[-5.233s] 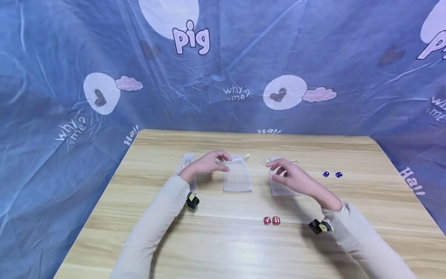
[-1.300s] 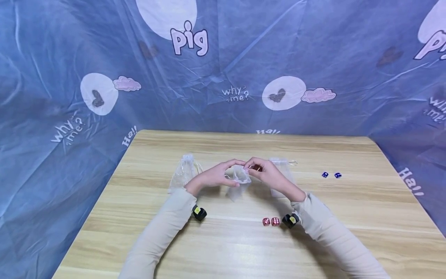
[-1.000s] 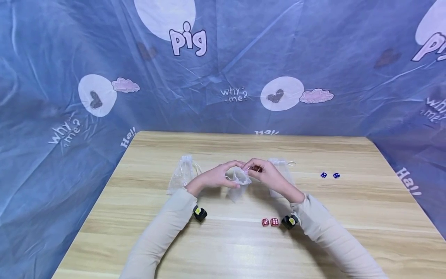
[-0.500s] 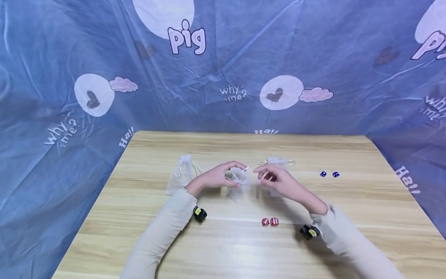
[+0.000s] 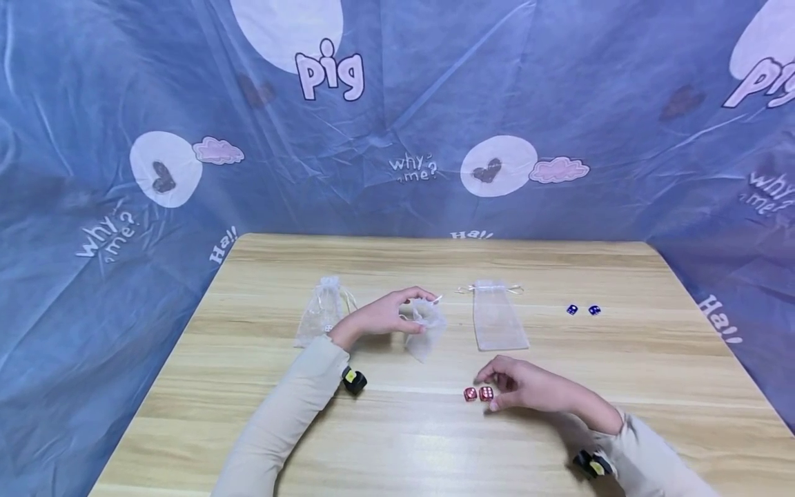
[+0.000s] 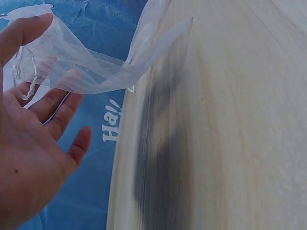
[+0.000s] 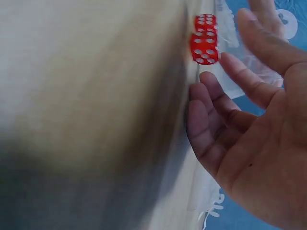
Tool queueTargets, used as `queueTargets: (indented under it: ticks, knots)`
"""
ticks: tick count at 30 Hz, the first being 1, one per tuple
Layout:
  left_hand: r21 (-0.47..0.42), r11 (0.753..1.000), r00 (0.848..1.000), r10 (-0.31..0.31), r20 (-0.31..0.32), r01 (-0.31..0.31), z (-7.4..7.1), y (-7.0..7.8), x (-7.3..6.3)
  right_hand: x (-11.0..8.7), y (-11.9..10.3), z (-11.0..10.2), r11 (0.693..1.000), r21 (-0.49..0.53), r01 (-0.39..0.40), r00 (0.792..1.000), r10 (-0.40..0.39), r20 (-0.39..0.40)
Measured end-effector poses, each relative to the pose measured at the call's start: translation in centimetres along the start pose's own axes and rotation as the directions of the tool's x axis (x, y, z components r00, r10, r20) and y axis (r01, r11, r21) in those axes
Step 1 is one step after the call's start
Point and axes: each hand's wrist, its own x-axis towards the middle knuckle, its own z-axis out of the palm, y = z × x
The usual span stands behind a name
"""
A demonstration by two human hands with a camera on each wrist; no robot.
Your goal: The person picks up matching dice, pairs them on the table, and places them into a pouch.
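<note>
My left hand [image 5: 393,314] holds a small white organza drawstring bag [image 5: 426,337] by its mouth, between thumb and fingers. The bag's mouth gapes, and its body hangs down over the table. In the left wrist view, fingers show through the sheer cloth [image 6: 91,72]. Low over the table, my right hand [image 5: 528,385] is at a pair of red dice, its thumb and index finger spread at either side of the right red die [image 5: 486,393]. The left red die [image 5: 470,394] lies beside it. White pips show clearly on both in the right wrist view.
A second organza bag [image 5: 321,317] with a white die [image 5: 328,328] inside lies behind my left forearm. A flat organza bag [image 5: 500,317] lies right of centre, its cords spread. Two blue dice, a left one [image 5: 572,310] and a right one [image 5: 594,310], sit farther right.
The middle bag has been lifted and its mouth spread. My right hand has left that bag and come down toward me to the red dice. The left hand keeps its hold.
</note>
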Motion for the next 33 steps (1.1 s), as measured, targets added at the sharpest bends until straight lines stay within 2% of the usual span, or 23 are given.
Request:
queueTargets:
  ticks: [5, 13, 18, 23, 27, 33]
  knots:
    - [0.009, 1.0, 1.0, 0.0, -0.006, 0.0, 0.0, 0.1, 0.1, 0.1, 0.2, 0.3, 0.998, -0.058, -0.002, 1.0, 0.001, -0.031]
    - [-0.002, 1.0, 1.0, -0.006, 0.012, 0.006, 0.1, 0.2, 0.2, 0.5, 0.0, 0.2, 0.997, -0.072, -0.014, 0.999, 0.012, -0.037]
    - [0.005, 1.0, 1.0, -0.017, 0.012, 0.017, 0.1, 0.4, 0.1, 1.0, -0.6, -0.6, 0.997, -0.078, 0.022, 0.994, -0.03, -0.107]
    - [0.042, 0.999, 1.0, -0.027, 0.003, 0.027, 0.2, 0.4, 0.1, 2.4, -2.1, -1.9, 0.987, -0.152, 0.053, 0.976, -0.084, -0.201]
    - [0.053, 0.998, 0.999, -0.041, -0.003, 0.041, 0.3, 0.4, 0.2, 4.1, -3.7, -2.7, 0.99, -0.135, 0.035, 0.962, -0.07, -0.264]
    - [0.012, 0.999, 0.999, -0.032, 0.012, 0.032, 0.7, 0.3, 0.5, 6.5, -5.1, -3.1, 0.994, -0.109, 0.008, 0.94, -0.044, -0.338]
